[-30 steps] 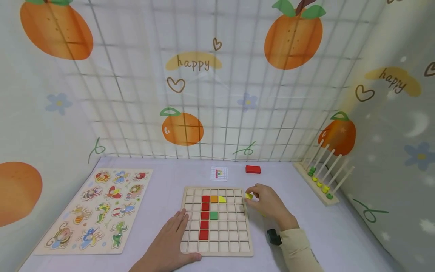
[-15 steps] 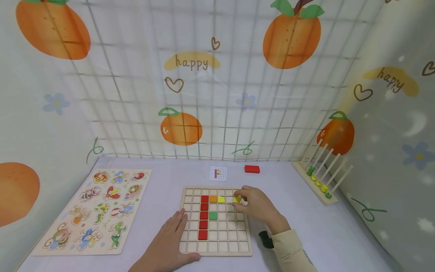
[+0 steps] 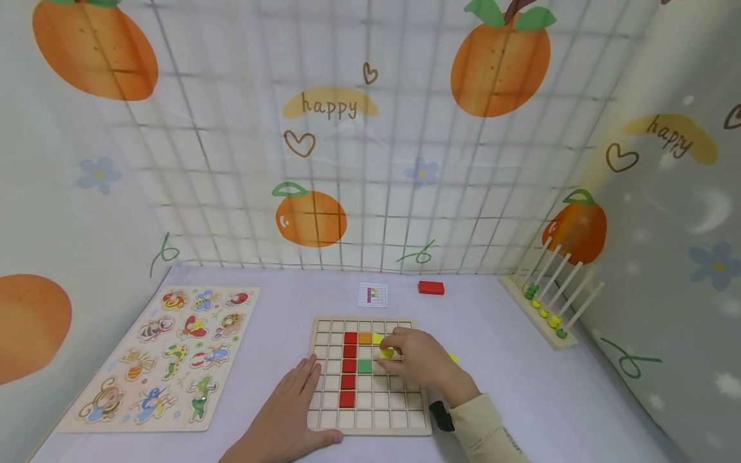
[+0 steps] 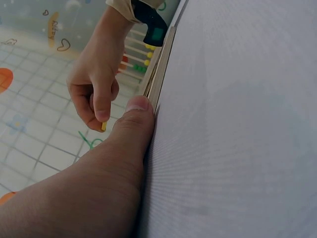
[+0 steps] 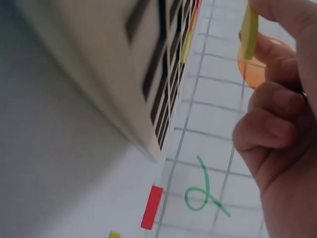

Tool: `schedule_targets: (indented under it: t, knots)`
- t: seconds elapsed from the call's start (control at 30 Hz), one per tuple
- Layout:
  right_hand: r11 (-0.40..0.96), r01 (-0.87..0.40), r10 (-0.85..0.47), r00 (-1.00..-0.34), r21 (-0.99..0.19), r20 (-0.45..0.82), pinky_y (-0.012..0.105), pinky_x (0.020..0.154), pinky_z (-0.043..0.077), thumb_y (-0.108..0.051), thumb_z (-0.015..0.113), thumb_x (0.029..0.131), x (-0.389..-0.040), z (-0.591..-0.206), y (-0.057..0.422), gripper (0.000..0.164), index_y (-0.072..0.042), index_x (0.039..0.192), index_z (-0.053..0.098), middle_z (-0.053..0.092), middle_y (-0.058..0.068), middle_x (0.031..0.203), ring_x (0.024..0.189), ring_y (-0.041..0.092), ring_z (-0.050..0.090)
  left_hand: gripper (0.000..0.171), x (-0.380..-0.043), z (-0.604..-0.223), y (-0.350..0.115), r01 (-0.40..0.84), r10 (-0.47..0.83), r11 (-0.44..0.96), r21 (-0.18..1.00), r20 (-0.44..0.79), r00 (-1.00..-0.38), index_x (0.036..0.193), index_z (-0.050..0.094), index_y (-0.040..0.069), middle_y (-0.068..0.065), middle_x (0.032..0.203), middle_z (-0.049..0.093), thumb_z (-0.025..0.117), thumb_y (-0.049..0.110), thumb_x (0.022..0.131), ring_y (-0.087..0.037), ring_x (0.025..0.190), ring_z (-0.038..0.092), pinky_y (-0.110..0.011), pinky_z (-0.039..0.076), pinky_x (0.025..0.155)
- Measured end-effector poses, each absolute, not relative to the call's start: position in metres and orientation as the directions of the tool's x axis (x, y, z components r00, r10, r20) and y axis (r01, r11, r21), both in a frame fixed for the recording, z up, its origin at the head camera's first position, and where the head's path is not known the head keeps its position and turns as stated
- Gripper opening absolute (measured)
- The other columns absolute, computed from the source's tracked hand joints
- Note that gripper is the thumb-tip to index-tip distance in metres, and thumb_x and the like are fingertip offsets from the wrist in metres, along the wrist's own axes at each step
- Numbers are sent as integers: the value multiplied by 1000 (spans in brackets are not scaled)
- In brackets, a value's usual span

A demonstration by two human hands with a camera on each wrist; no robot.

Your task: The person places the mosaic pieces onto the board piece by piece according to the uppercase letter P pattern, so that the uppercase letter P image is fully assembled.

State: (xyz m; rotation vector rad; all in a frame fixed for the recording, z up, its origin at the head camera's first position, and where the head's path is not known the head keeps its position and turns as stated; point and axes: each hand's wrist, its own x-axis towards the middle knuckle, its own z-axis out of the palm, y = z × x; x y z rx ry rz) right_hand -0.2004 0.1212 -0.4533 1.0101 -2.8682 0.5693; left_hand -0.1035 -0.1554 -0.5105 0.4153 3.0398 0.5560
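Observation:
A square wooden grid board lies on the table in front of me. In it stand a column of red tiles, an orange tile, a green tile and a yellow piece. My left hand rests against the board's left side, fingers straight, thumb at the front edge. Thumb and index finger of my right hand pinch a yellow tile, held low over the board just right of the green tile's column. In the right wrist view this tile is seen edge-on.
Behind the board lie a small pattern card and a red block. Another yellow piece lies right of the board, partly behind my right hand. An insect puzzle is at left; a bead stand with pegs at back right.
My right hand has carried the yellow tile leftward from beyond the board's right edge to over its middle columns. The left hand stays where it was.

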Motion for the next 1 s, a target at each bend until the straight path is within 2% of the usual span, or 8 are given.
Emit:
schedule_targets:
  t: [0.37, 0.7, 1.0]
  knots:
    - [717, -636, -631, -766, -285, 121, 23, 73, 53, -36, 76, 92, -198, -457, 113, 23, -17, 104, 78, 69, -10, 94, 76, 1, 55, 135, -105, -509, -155, 241, 257, 905, 349, 0, -966, 160, 30, 5, -13, 170, 23, 49, 100, 66, -34, 157, 22, -55, 29, 125]
    - [711, -650, -647, -754, -269, 113, 21, 72, 50, -36, 77, 91, -196, -457, 110, 22, -17, 102, 77, 62, -11, 85, 73, -1, 48, 134, -105, -510, -155, 250, 261, 903, 350, 14, -965, 160, 32, 4, -13, 170, 25, 50, 99, 67, -34, 157, 23, -54, 29, 125]
    - [736, -619, -626, -776, -274, 74, 19, 66, 47, -37, 77, 91, -199, -464, 109, 22, -18, 103, 78, 63, -13, 84, 70, 0, 48, 135, -104, -511, -155, 253, 263, 904, 345, 21, -965, 160, 32, 4, -13, 170, 24, 49, 99, 67, -34, 157, 23, -53, 29, 125]
